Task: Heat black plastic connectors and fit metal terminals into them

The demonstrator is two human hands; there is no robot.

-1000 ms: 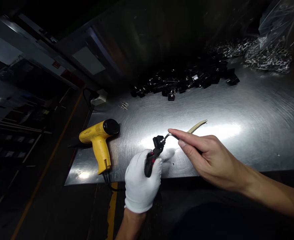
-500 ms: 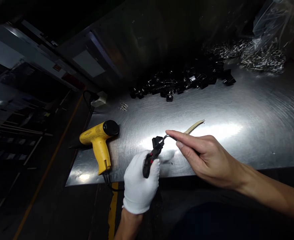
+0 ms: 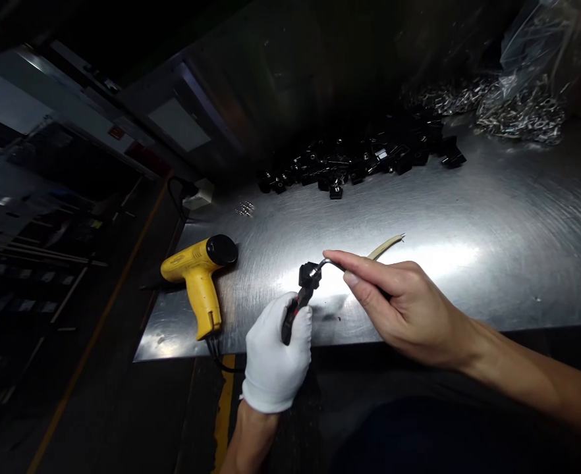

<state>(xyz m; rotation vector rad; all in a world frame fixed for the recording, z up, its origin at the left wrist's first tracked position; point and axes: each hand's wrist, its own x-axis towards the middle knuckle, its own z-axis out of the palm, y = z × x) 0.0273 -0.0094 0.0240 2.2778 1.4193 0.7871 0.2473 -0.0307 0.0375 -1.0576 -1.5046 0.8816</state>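
Observation:
My left hand [image 3: 276,352], in a white glove, is closed around the handles of dark pliers [image 3: 298,306] with red marks. At the far end of the pliers sits a small black block-shaped part [image 3: 307,272] with a bit of bright metal on it. My bare right hand [image 3: 412,309] pinches a bent metal hex key [image 3: 331,263] between thumb and fingers. The key's short bent end meets the black part; exactly how it is seated is too small to tell. Beyond my right fingers, a beige-handled tool [image 3: 385,247] with a thin metal tip lies on the table.
A yellow heat gun [image 3: 196,276] rests at the left of the metal table [image 3: 508,224]. Several small metal pins [image 3: 246,209] lie behind it, near a white box [image 3: 200,195]. Black parts [image 3: 379,161] are heaped at the back, with metal pieces in a plastic bag [image 3: 522,108] at right.
Both hands, with the pliers, black part and hex key, have shifted slightly up and left. The camera view has also moved a little. Both grips are unchanged.

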